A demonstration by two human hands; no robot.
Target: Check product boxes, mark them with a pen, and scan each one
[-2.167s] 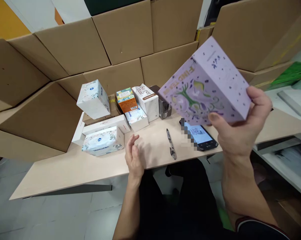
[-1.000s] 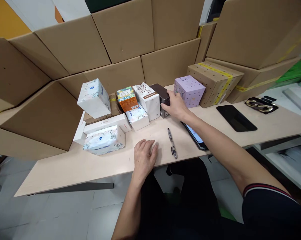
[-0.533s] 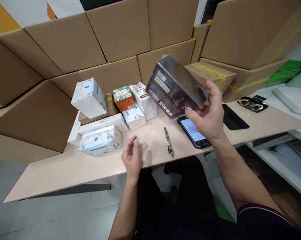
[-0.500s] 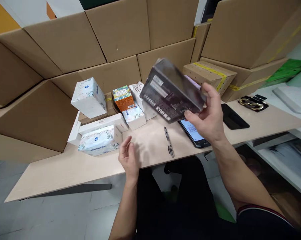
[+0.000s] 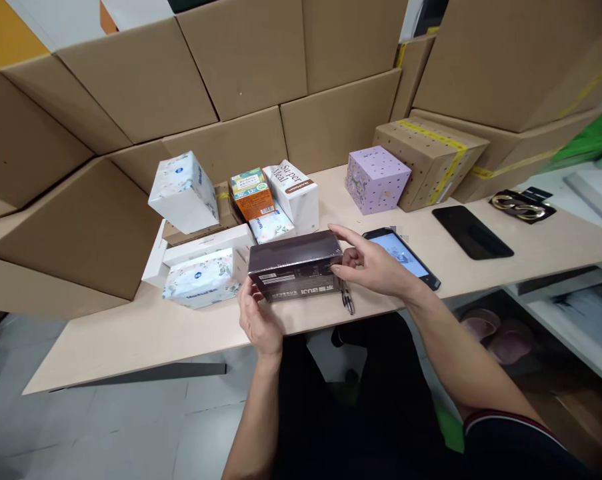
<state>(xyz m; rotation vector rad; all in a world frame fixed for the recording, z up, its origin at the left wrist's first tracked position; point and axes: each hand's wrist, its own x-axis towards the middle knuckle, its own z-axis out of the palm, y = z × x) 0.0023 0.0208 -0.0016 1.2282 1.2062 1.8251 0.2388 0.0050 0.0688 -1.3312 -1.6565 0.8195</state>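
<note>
A dark brown, film-wrapped box [image 5: 295,257] with pale printing along its front is held between my two hands, low over the front of the table. My left hand [image 5: 261,319] supports its lower left corner, fingers behind the edge. At the other end, my right hand [image 5: 373,263] grips the right side between thumb and fingers. Partly covered by the box, a pen [image 5: 347,299] lies on the table. To the right of it is a phone [image 5: 405,257] with a lit screen. Left of the box sits a white flowered tissue pack [image 5: 201,279].
Behind are more tissue packs [image 5: 183,190], an orange box [image 5: 253,193], a white box [image 5: 293,193] and a lilac box [image 5: 378,179]. A dark flat slab [image 5: 473,231] and gold rings on a card [image 5: 522,205] lie right. Cardboard boxes [image 5: 245,60] wall the back.
The dark box has come down and left, turning level, and my left hand now touches it. My right hand moved with it, uncovering the lilac box.
</note>
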